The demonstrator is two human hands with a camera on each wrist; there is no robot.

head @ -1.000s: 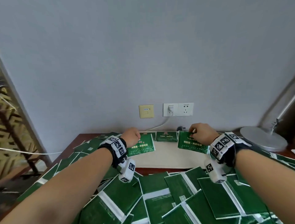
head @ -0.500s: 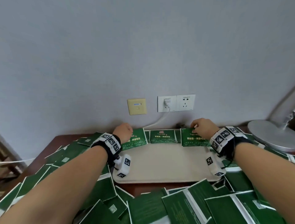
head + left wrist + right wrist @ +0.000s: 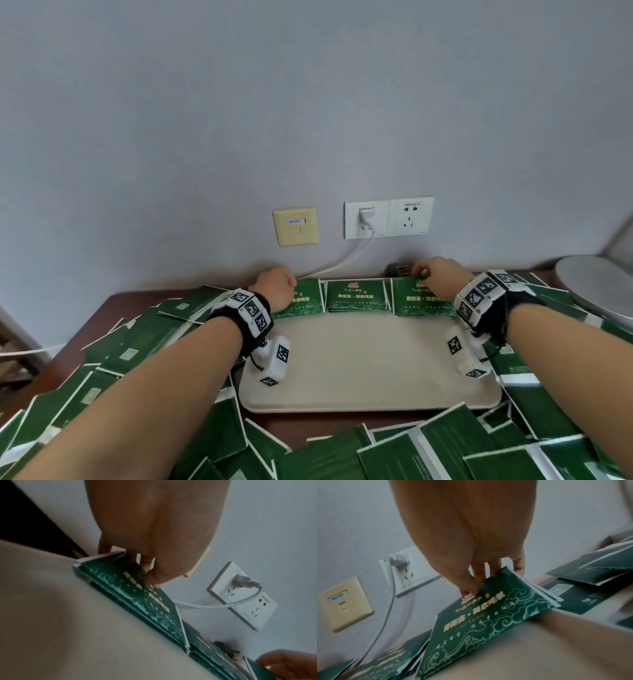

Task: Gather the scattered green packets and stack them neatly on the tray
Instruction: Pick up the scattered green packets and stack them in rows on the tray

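Observation:
A beige tray lies on the dark wooden desk near the wall. Three small stacks of green packets stand along its far edge. My left hand pinches the far edge of the left stack, thumb on top. A middle stack lies untouched between the hands. My right hand pinches the far edge of the right stack; in the right wrist view that stack is tilted up at its far edge, thumb above and fingers behind.
Many loose green packets cover the desk in front of, left and right of the tray. Wall sockets with a white cable sit behind the tray. A round grey lamp base stands at the right.
The head view has dropped and moved closer, so the whole tray shows now. Both hands have stayed at the far edge, holding the left and right stacks, which now sit squarer to the middle one.

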